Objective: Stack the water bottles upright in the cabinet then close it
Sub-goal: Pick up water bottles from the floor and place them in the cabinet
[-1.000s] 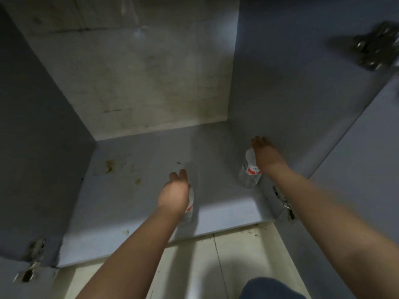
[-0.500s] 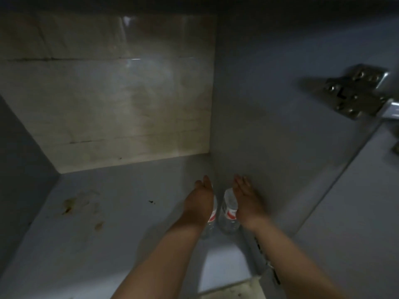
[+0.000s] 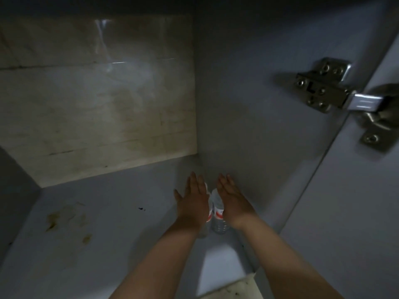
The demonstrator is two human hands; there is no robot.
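Two small water bottles point(image 3: 218, 214) stood side by side in the cabinet's point(image 3: 248, 126) back right corner between the flat, open left hand point(image 3: 192, 205) and right hand point(image 3: 232, 199), and they looked light, smooth and a bit squashy, best held around the middle.

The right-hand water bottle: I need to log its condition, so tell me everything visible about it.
The right-hand water bottle is clear ribbed plastic with a red-and-white label. It stands upright on the cabinet floor near the back right corner, close beside the other bottle. The right hand, fingers extended, covers its right side; contact unclear.

metal hinge point(image 3: 323, 91), brown stains point(image 3: 54, 221); floor tile point(image 3: 241, 290)
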